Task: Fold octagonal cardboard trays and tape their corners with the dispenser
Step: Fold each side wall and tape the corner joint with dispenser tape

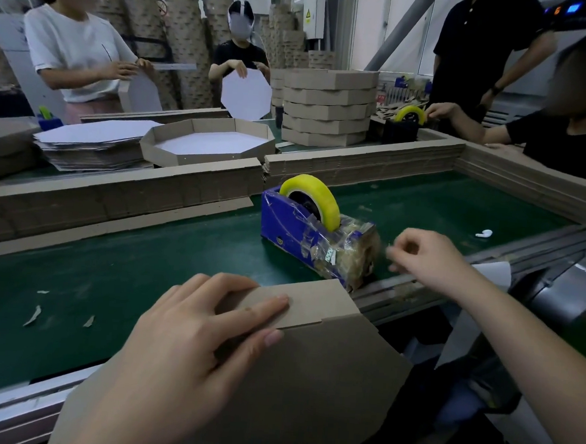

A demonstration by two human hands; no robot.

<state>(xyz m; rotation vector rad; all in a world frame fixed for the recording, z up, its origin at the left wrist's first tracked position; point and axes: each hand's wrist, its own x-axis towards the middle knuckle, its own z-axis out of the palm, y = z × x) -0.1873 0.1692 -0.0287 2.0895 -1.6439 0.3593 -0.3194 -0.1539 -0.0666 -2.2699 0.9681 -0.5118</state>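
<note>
A brown cardboard tray [312, 384] lies bottom-up at the near edge of the green belt, one side flap folded up. My left hand [188, 332] grips that folded corner, fingers across the flap and thumb along the crease. The blue tape dispenser [294, 228] with a yellow tape roll [312, 195] stands just beyond the tray. My right hand [426, 261] hovers at the dispenser's cutter end, thumb and fingers pinched together; a thin strip of clear tape seems to be between them, but it is hard to make out.
A low cardboard wall [115, 193] borders the green belt [110, 272] at the back and right. Behind it lie a folded tray [207, 144], flat blanks [94, 141] and a stack of finished trays [329, 107]. Other people work around the table. Scraps litter the belt.
</note>
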